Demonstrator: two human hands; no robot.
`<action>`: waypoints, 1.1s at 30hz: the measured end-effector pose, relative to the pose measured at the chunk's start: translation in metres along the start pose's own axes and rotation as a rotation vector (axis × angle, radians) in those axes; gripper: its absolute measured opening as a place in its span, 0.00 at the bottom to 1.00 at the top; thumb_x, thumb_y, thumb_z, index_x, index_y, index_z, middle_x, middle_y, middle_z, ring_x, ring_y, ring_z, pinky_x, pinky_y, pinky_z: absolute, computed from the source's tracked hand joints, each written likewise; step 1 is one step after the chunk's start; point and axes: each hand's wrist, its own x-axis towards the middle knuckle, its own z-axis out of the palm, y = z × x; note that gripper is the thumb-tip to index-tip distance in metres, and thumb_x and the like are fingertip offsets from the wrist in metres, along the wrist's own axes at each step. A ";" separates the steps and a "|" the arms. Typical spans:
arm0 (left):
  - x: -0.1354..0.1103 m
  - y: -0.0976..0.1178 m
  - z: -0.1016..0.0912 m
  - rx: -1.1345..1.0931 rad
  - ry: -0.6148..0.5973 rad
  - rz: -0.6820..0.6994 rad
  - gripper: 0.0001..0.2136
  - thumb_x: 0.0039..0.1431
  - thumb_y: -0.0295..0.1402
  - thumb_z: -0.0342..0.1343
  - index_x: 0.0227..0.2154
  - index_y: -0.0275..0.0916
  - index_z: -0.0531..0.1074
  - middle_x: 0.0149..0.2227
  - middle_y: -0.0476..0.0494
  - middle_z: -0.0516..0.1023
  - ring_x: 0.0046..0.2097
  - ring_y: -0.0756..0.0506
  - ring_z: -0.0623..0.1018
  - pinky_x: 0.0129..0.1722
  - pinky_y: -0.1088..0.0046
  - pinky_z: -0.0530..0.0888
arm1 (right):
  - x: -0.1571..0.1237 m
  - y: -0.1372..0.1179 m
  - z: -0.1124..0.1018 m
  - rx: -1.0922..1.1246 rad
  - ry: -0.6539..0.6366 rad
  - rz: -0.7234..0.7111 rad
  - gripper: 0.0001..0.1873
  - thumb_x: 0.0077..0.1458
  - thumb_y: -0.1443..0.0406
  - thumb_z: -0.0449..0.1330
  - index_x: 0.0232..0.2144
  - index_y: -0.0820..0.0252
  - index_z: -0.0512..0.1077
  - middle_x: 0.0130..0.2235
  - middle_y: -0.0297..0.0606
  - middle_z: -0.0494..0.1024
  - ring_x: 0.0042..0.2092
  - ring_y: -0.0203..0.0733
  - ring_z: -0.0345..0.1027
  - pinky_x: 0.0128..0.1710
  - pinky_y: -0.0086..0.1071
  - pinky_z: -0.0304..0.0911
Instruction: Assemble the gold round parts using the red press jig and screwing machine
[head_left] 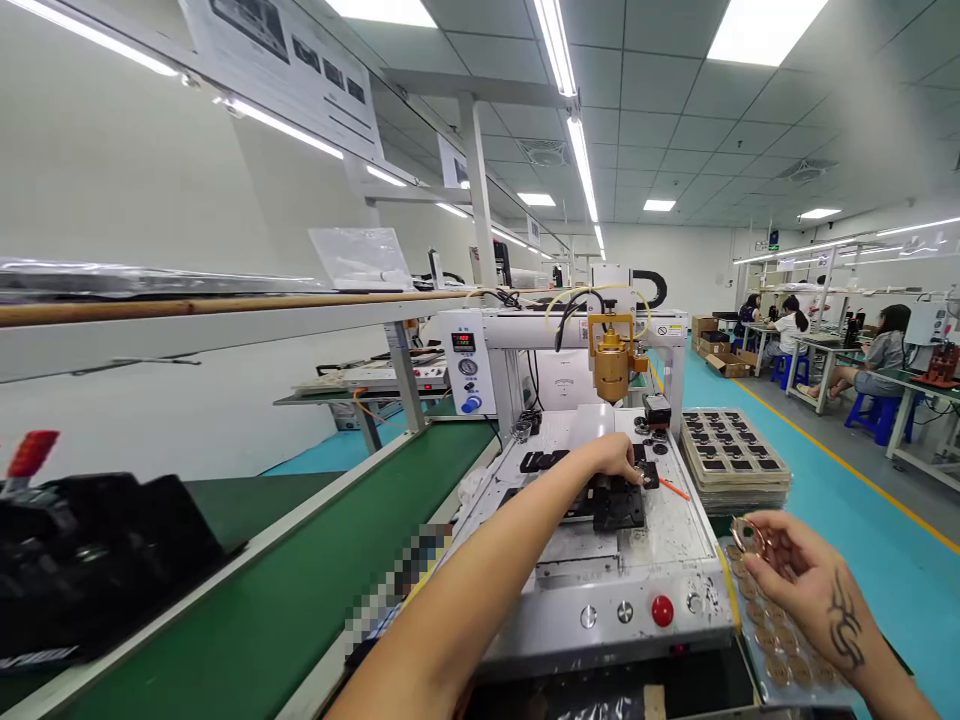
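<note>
My left hand (616, 457) reaches over the white machine bed (667, 535) and rests its closed fingertips on a small dark part at the black fixture (619, 505). My right hand (791, 570) hovers at the machine's right side and pinches a small round copper-coloured ring (746, 535) between thumb and fingers. Under that hand lies a tray of several similar round parts (780, 650). A gold-coloured screwdriver head (613, 362) hangs above the bed, behind my left hand.
A green conveyor belt (300, 590) runs along the left with black trays (90, 560) on it. Stacked trays of dark parts (731, 450) sit right of the machine. Red and metal buttons (661, 610) line its front. Seated people (877, 360) work at tables far right.
</note>
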 end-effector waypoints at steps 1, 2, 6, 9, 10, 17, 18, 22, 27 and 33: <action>0.001 0.003 0.000 -0.001 -0.005 0.004 0.13 0.69 0.41 0.63 0.44 0.35 0.78 0.44 0.44 0.82 0.44 0.42 0.82 0.46 0.59 0.81 | 0.011 0.000 0.005 0.004 -0.031 -0.021 0.19 0.55 0.55 0.67 0.47 0.56 0.78 0.33 0.35 0.79 0.30 0.42 0.70 0.30 0.33 0.68; 0.000 0.006 0.000 -0.008 0.001 0.010 0.13 0.70 0.41 0.63 0.45 0.35 0.78 0.45 0.43 0.82 0.44 0.42 0.82 0.46 0.60 0.81 | 0.023 0.001 0.012 0.004 -0.063 -0.047 0.19 0.56 0.56 0.67 0.47 0.57 0.77 0.31 0.34 0.77 0.29 0.41 0.68 0.30 0.33 0.67; -0.016 0.017 0.004 -0.086 0.132 0.054 0.13 0.69 0.40 0.63 0.46 0.35 0.78 0.47 0.43 0.81 0.45 0.42 0.82 0.45 0.61 0.81 | 0.072 0.008 0.044 -0.041 -0.228 -0.148 0.18 0.57 0.55 0.66 0.46 0.60 0.76 0.31 0.33 0.73 0.29 0.39 0.63 0.29 0.32 0.63; -0.040 0.019 0.001 -0.183 0.292 0.102 0.11 0.66 0.38 0.65 0.44 0.34 0.78 0.45 0.42 0.82 0.44 0.42 0.81 0.45 0.62 0.80 | 0.104 0.017 0.070 -0.077 -0.330 -0.177 0.16 0.54 0.58 0.66 0.43 0.61 0.76 0.32 0.34 0.74 0.30 0.39 0.62 0.30 0.32 0.61; -0.050 0.019 -0.002 -0.219 0.342 0.121 0.11 0.65 0.36 0.65 0.43 0.34 0.78 0.44 0.41 0.83 0.44 0.42 0.81 0.45 0.63 0.79 | 0.113 0.020 0.079 -0.089 -0.355 -0.185 0.15 0.53 0.60 0.66 0.41 0.60 0.76 0.32 0.35 0.74 0.31 0.39 0.62 0.32 0.32 0.62; -0.139 0.023 -0.021 -0.399 0.533 0.259 0.10 0.59 0.34 0.62 0.43 0.38 0.77 0.41 0.43 0.84 0.41 0.44 0.80 0.43 0.68 0.77 | 0.169 0.034 0.127 -0.186 -0.607 -0.192 0.12 0.59 0.60 0.70 0.40 0.62 0.76 0.33 0.33 0.76 0.32 0.37 0.69 0.34 0.32 0.66; -0.153 0.024 -0.021 -0.408 0.542 0.271 0.09 0.59 0.34 0.61 0.42 0.38 0.76 0.39 0.44 0.83 0.39 0.45 0.80 0.42 0.68 0.76 | 0.174 0.035 0.130 -0.198 -0.648 -0.198 0.13 0.61 0.58 0.69 0.41 0.62 0.76 0.33 0.32 0.76 0.32 0.37 0.69 0.33 0.32 0.67; -0.203 0.021 -0.016 -0.407 0.590 0.296 0.09 0.59 0.34 0.61 0.42 0.41 0.76 0.37 0.47 0.82 0.38 0.46 0.78 0.42 0.67 0.76 | 0.185 0.035 0.132 -0.230 -0.742 -0.259 0.17 0.59 0.55 0.70 0.43 0.61 0.81 0.37 0.36 0.80 0.36 0.41 0.74 0.37 0.35 0.69; -0.248 0.012 0.000 -0.416 0.627 0.240 0.11 0.58 0.32 0.61 0.44 0.42 0.76 0.37 0.48 0.82 0.39 0.45 0.78 0.42 0.66 0.77 | 0.180 0.034 0.132 -0.301 -0.682 -0.327 0.17 0.63 0.52 0.65 0.41 0.58 0.86 0.42 0.44 0.82 0.45 0.52 0.75 0.46 0.40 0.68; -0.266 0.008 0.025 -0.517 0.682 0.240 0.14 0.58 0.31 0.61 0.47 0.42 0.74 0.39 0.48 0.83 0.40 0.45 0.81 0.46 0.65 0.79 | 0.172 0.023 0.138 -0.364 -0.556 -0.379 0.11 0.61 0.57 0.68 0.37 0.57 0.86 0.34 0.43 0.77 0.41 0.52 0.72 0.45 0.41 0.67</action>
